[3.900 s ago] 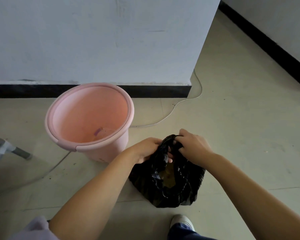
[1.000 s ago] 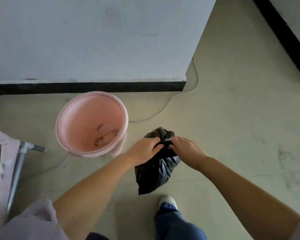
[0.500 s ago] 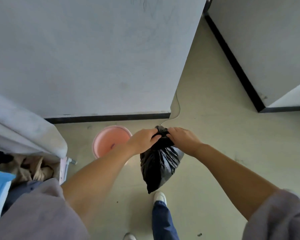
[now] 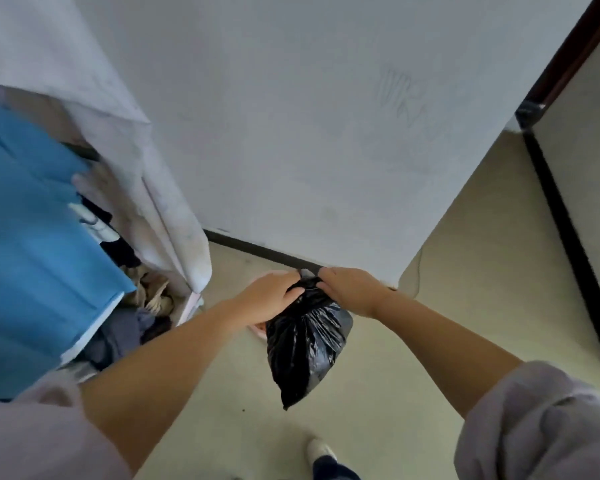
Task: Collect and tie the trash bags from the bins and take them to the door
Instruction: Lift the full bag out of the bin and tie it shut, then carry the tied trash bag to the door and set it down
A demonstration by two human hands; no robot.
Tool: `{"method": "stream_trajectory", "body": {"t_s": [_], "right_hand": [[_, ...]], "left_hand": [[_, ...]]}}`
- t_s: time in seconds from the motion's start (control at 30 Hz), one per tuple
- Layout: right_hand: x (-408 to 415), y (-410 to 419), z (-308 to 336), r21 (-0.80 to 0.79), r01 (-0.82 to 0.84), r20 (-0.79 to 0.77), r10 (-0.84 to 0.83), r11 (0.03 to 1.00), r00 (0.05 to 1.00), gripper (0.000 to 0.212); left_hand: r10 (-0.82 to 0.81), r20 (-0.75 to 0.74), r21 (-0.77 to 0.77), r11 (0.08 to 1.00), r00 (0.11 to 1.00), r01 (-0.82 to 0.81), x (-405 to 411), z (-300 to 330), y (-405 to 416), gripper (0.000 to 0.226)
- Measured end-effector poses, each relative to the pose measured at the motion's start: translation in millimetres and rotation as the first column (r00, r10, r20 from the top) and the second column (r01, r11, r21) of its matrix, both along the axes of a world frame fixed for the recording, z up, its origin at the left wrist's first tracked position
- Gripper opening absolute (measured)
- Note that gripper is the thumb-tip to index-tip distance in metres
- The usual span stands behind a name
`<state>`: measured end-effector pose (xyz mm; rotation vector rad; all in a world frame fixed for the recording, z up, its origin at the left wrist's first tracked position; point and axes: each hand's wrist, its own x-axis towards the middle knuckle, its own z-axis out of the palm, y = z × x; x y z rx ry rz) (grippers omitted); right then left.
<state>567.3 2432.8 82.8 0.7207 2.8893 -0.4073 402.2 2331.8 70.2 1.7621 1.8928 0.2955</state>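
Note:
A small black trash bag [image 4: 303,344] hangs in the air in front of me, its neck gathered at the top. My left hand [image 4: 269,296] grips the neck from the left and my right hand [image 4: 350,289] grips it from the right, fingers curled round the plastic. The pink bin [image 4: 259,329] is almost wholly hidden behind my left hand and the bag; only a sliver of its rim shows.
A white wall [image 4: 309,133] with a black skirting stands straight ahead. A fabric wardrobe [image 4: 135,161] with blue cloth [image 4: 31,237] and piled clothes fills the left. A passage of floor [image 4: 482,254] runs on the right beside another wall. My shoe [image 4: 321,452] is below.
I have stood up: the bag has risen off the floor and now hangs from both hands. The view has lifted, and the bin has slipped behind my hands.

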Motion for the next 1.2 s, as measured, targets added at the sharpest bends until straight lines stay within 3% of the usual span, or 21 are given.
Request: {"method": "stream_trajectory", "body": {"t_s": [0.13,0.27,0.37,0.6,0.7,0.9,1.07,1.2], "right_hand": [[-38.5,-5.9,-9.5,-0.017,-0.287,-0.002,0.287,0.958,0.958,0.029],[-67.5,-34.7,-15.9,-0.018,-0.531,0.008,0.531,0.847,0.848,0.030],[-87.9,-82.9,-13.3,-0.053,-0.697,0.050,0.699,0.715,0.713,0.029],[-101.1,-254.7,-20.5,0.008,-0.946,0.017,0.946,0.324,0.324,0.029],[-77.4,-339.6,-21.5,0.048,-0.993,0.009,0.994,0.110,0.110,0.029],[13.9,-518.0,-27.9,0.018,-0.975,0.025,0.975,-0.221,-0.221,0.030],[96.5,-660.0,-41.3,0.023,-0.908,-0.050,0.907,-0.419,-0.419,0.031],[149.3,-754.6,-45.0,-0.003,-0.845,-0.044,0.844,-0.535,-0.535,0.030]], "left_hand": [[0.266,0.018,-0.039,0.963,0.964,-0.265,-9.7,-4.1,-46.4,0.033],[0.530,-0.028,-0.093,0.843,0.847,-0.530,6.7,-11.6,-107.5,0.025],[0.674,-0.049,-0.094,0.731,0.737,-0.676,25.5,-13.2,-165.0,0.023],[0.934,-0.026,-0.050,0.355,0.357,-0.934,97.3,-13.4,-341.2,0.026],[0.984,-0.009,-0.055,0.180,0.180,-0.982,155.5,-17.1,-418.6,0.028],[0.989,-0.025,-0.105,-0.149,-0.148,-0.983,299.3,-26.3,-567.0,0.029],[0.926,-0.031,-0.112,-0.377,-0.376,-0.919,413.4,-25.6,-674.8,0.022],[0.864,-0.051,-0.094,-0.504,-0.502,-0.858,480.1,-22.7,-744.3,0.021]]}}
